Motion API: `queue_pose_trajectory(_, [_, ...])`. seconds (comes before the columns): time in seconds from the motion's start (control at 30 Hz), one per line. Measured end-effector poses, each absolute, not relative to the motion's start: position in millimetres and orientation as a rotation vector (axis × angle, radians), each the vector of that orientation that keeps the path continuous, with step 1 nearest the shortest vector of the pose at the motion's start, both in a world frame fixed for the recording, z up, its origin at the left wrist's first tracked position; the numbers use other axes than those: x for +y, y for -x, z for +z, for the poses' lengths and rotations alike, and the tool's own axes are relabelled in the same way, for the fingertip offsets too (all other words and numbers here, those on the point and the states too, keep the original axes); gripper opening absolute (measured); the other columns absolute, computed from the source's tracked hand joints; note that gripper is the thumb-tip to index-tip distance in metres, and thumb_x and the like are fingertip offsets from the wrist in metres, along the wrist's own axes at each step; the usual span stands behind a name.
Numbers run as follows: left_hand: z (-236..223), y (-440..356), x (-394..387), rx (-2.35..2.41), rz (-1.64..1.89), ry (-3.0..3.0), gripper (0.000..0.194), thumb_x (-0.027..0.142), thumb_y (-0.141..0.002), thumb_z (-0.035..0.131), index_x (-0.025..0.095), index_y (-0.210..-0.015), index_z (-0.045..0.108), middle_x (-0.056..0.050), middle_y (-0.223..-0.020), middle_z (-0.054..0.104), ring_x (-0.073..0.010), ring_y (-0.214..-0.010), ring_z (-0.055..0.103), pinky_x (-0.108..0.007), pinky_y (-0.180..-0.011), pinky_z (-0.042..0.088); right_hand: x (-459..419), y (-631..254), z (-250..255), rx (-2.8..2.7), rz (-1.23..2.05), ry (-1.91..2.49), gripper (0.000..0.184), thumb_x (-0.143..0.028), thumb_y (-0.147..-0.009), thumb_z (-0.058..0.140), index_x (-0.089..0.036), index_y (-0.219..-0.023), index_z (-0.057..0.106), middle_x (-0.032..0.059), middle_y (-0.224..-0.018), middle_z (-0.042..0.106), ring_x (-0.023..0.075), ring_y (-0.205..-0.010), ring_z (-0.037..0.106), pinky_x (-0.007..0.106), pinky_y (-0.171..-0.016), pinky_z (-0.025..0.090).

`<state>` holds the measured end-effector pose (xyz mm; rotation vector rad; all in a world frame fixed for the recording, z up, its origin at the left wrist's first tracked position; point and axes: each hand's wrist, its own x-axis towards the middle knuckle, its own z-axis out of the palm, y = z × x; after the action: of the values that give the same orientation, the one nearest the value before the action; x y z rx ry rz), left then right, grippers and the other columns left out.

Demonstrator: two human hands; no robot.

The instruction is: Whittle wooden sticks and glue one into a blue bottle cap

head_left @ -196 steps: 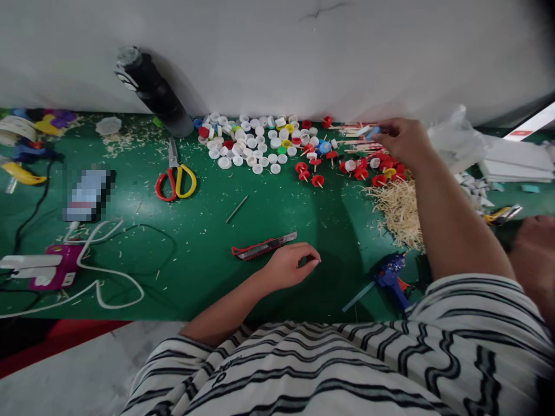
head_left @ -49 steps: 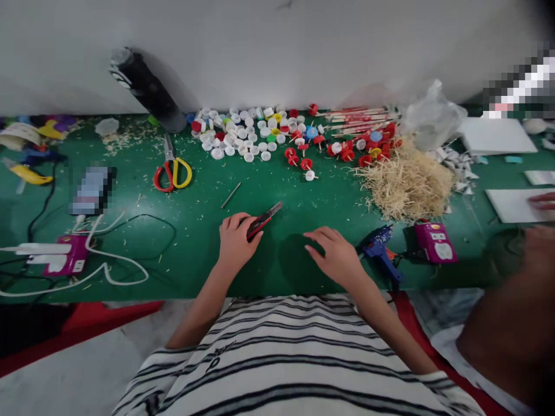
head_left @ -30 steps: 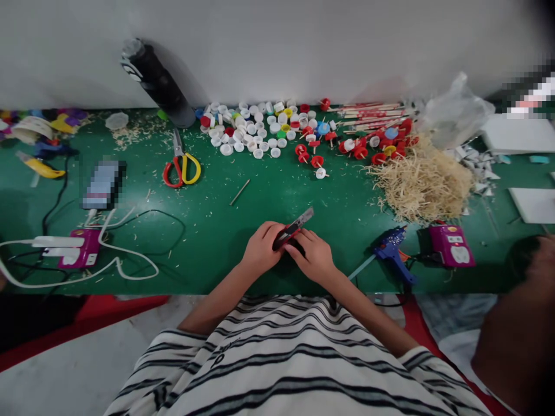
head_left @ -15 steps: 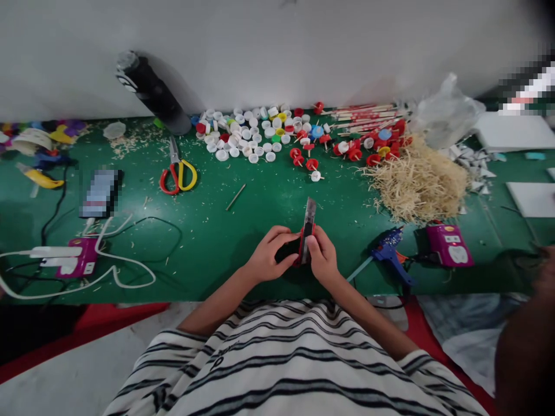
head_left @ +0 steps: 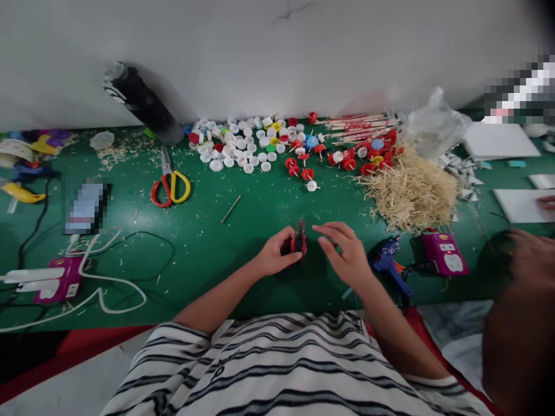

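Observation:
A red and black utility knife (head_left: 300,236) stands nearly upright over the table's front part, with my left hand (head_left: 280,252) closed round it. My left thumb lies across its lower end. To its right, my right hand (head_left: 346,254) is apart from the knife, its fingers spread and holding nothing visible. A thin metal rod (head_left: 231,208) lies on the green table (head_left: 195,260) beyond my left hand. A blue glue gun (head_left: 388,260) with a pale glue stick rests just right of my right hand.
Bottle caps (head_left: 243,144), capped sticks (head_left: 342,160) and wood shavings (head_left: 416,190) spread along the back. Scissors (head_left: 167,182), a phone (head_left: 87,205), a power adapter (head_left: 60,277) and cables lie left. A black bottle (head_left: 145,104) stands behind. At right, a co-worker's hand (head_left: 533,251) is near white boards (head_left: 520,205).
My left hand picked up the knife from the table. Both hands came together around it, turning it upright. My right hand has since let go and moved right.

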<state>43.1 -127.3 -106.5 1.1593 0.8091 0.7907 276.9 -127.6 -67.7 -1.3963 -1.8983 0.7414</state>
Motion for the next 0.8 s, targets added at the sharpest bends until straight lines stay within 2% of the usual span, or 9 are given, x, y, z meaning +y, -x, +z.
queue_pose_trajectory(0.1, [-110.6, -42.2, -127.4, 0.691, 0.831, -1.015, 0.054, 0.057, -0.085, 0.087, 0.022, -0.1, 0.048, -0.002, -0.092, 0.072, -0.0133, -0.08, 0.067, -0.028, -0.074, 0.053, -90.9, -304.7, -48.9, -1.989, 0.652, 1.478, 0.041, -0.052, -0.108, 0.054, -0.032, -0.126, 0.084, 0.0133, -0.121, 0.075, 0.0288, -0.099, 0.073, 0.047, -0.077, 0.064])
queue_pose_trajectory(0.17, [-112.7, -40.8, -126.7, 0.673, 0.859, -0.964, 0.058, 0.058, -0.084, 0.089, 0.023, -0.097, 0.044, 0.0, -0.088, 0.069, -0.0122, -0.079, 0.065, -0.027, -0.074, 0.052, -56.1, -320.8, -37.7, -2.067, 0.582, 1.509, 0.042, -0.052, -0.108, 0.054, -0.029, -0.127, 0.084, 0.0144, -0.123, 0.075, 0.0276, -0.095, 0.072, 0.046, -0.075, 0.062])
queue_pose_trajectory(0.23, [-113.8, -38.6, -125.4, 0.664, 0.872, -0.933, 0.06, 0.058, -0.082, 0.09, 0.024, -0.096, 0.043, 0.001, -0.087, 0.068, -0.0114, -0.076, 0.064, -0.026, -0.071, 0.05, -12.6, -332.4, -29.6, -2.134, 0.482, 1.532, 0.042, -0.048, -0.108, 0.054, -0.026, -0.127, 0.084, 0.0152, -0.125, 0.075, 0.0294, -0.104, 0.073, 0.046, -0.082, 0.063])
queue_pose_trajectory(0.3, [-113.7, -36.2, -124.5, 0.662, 0.865, -0.916, 0.06, 0.058, -0.082, 0.09, 0.024, -0.099, 0.043, 0.002, -0.087, 0.066, -0.0104, -0.071, 0.063, -0.025, -0.066, 0.05, 37.4, -337.8, -25.7, -2.206, 0.345, 1.568, 0.041, -0.044, -0.108, 0.054, -0.023, -0.129, 0.083, 0.0157, -0.126, 0.076, 0.0318, -0.115, 0.072, 0.051, -0.099, 0.06])
queue_pose_trajectory(0.37, [-112.5, -34.5, -125.0, 0.686, 0.838, -0.92, 0.059, 0.058, -0.083, 0.089, 0.023, -0.102, 0.046, 0.003, -0.089, 0.063, -0.0085, -0.066, 0.061, -0.024, -0.061, 0.05, 89.0, -337.0, -25.9, -2.233, 0.191, 1.695, 0.042, -0.039, -0.109, 0.052, -0.018, -0.13, 0.082, 0.0177, -0.127, 0.076, 0.0332, -0.12, 0.071, 0.053, -0.108, 0.057])
queue_pose_trajectory(0.47, [-110.6, -34.1, -127.6, 0.774, 0.748, -0.915, 0.058, 0.062, -0.088, 0.085, 0.022, -0.112, 0.05, 0.003, -0.092, 0.061, -0.0059, -0.061, 0.059, -0.021, -0.056, 0.049, 157.9, -329.0, -30.2, -2.322, 0.067, 1.864, 0.045, -0.03, -0.109, 0.048, -0.013, -0.14, 0.077, 0.0215, -0.143, 0.07, 0.0358, -0.136, 0.064, 0.052, -0.113, 0.054])
queue_pose_trajectory(0.57, [-109.7, -35.4, -129.5, 0.843, 0.664, -0.905, 0.059, 0.071, -0.091, 0.076, 0.02, -0.111, 0.054, 0.005, -0.082, 0.058, -0.0062, -0.059, 0.057, -0.02, -0.056, 0.047, 209.2, -321.1, -36.6, -2.428, 0.015, 1.96, 0.049, -0.028, -0.107, 0.051, -0.016, -0.148, 0.074, 0.0217, -0.152, 0.066, 0.0382, -0.139, 0.062, 0.053, -0.115, 0.052])
queue_pose_trajectory(0.7, [-107.1, -36.0, -129.3, 0.858, 0.64, -0.917, 0.058, 0.071, -0.092, 0.075, 0.018, -0.108, 0.057, 0.004, -0.08, 0.058, -0.0072, -0.063, 0.057, -0.021, -0.059, 0.046, 250.7, -319.2, -51.6, -2.579, 0.072, 1.943, 0.045, -0.028, -0.098, 0.066, -0.017, -0.14, 0.08, 0.0192, -0.142, 0.074, 0.0355, -0.133, 0.064, 0.05, -0.116, 0.048])
queue_pose_trajectory(0.8, [-103.8, -35.4, -128.8, 0.865, 0.629, -0.915, 0.055, 0.069, -0.094, 0.075, 0.018, -0.106, 0.059, 0.003, -0.082, 0.058, -0.0076, -0.065, 0.057, -0.022, -0.06, 0.045, 266.5, -324.3, -67.8, -2.71, 0.098, 1.875, 0.044, -0.028, -0.096, 0.069, -0.015, -0.136, 0.082, 0.0198, -0.14, 0.076, 0.0358, -0.135, 0.062, 0.05, -0.118, 0.046])
